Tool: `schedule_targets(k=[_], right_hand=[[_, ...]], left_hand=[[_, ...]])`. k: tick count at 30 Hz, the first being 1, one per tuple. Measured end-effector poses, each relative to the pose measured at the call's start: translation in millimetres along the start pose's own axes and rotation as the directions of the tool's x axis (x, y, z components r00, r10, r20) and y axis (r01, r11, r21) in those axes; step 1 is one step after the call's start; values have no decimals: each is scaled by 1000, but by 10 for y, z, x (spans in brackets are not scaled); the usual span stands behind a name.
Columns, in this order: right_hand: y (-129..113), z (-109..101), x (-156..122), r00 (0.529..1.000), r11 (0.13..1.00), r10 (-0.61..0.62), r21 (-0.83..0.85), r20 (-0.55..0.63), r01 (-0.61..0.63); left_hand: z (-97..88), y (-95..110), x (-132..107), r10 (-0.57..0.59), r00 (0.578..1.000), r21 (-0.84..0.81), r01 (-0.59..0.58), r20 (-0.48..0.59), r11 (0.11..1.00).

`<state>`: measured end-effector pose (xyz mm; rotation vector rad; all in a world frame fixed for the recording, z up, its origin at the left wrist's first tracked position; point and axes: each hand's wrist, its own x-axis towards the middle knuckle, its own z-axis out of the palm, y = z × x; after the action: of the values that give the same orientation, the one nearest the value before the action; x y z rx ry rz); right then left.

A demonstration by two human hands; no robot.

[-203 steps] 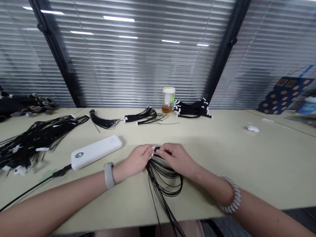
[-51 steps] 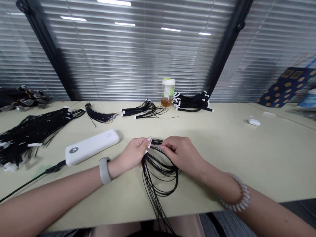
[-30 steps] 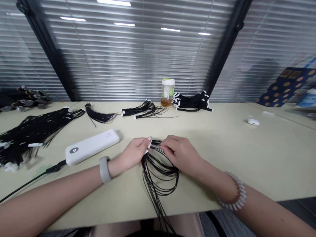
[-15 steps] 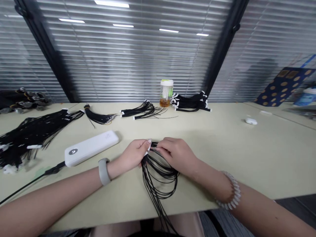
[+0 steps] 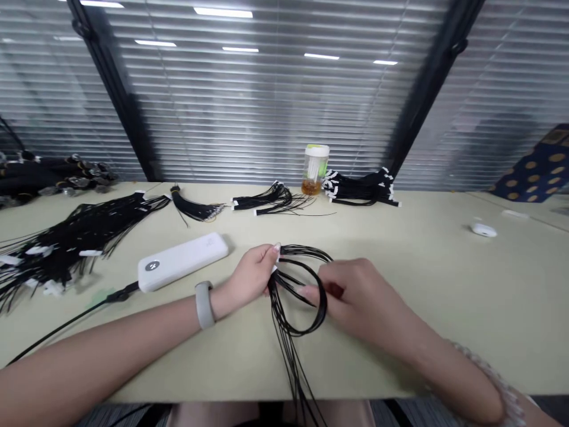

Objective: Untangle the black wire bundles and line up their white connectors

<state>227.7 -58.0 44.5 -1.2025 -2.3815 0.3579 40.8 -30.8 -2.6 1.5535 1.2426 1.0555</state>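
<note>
My left hand (image 5: 254,271) is closed on the white-connector end of a bundle of thin black cables (image 5: 320,308). Bits of the white connectors (image 5: 276,258) show at the thumb and below it. From there the cables bend round in a loop to the right, while loose strands hang down over the table's front edge. My right hand (image 5: 355,296) is closed round the right side of the loop, with its thumb inside among the strands. The fingertips of that hand are partly hidden behind the cables.
A white power bank (image 5: 182,261) with a black cable lies left of my hands. Behind it spread black cable bundles (image 5: 89,222). A lidded jar (image 5: 315,169) and tied cables (image 5: 362,187) stand along the blinds. A white earbud case (image 5: 483,230) lies right.
My right hand has moved right and slightly down from beside the connectors, drawing the cables into a rounder, tighter loop. My left hand keeps its hold. The whole view has shifted slightly.
</note>
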Motion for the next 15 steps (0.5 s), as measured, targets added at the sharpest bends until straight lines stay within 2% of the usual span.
schedule_targets(k=[2, 3, 4, 7, 10, 15], right_hand=[[-17, 48, -24, 971, 988, 11, 146, 238, -47], [-12, 95, -21, 951, 974, 8, 215, 310, -78], [0, 156, -7, 943, 957, 2, 273, 333, -98], [50, 375, 76, 976, 935, -6, 347, 219, -72], [84, 543, 165, 992, 950, -49, 312, 120, 10], [114, 613, 218, 992, 963, -81, 263, 94, 53]], left_hand=[[-1, -5, 3, 2, 1000, 5, -2, -8, 1000], [0, -6, 4, -5, 1000, 7, 5, -13, 1000], [1, -6, 3, -14, 1000, 8, 14, -17, 1000], [10, 0, -5, -36, 999, 16, 36, -10, 999], [21, 9, -20, -20, 1000, 60, 21, -21, 998], [34, 18, -31, 7, 999, 94, -4, -33, 996]])
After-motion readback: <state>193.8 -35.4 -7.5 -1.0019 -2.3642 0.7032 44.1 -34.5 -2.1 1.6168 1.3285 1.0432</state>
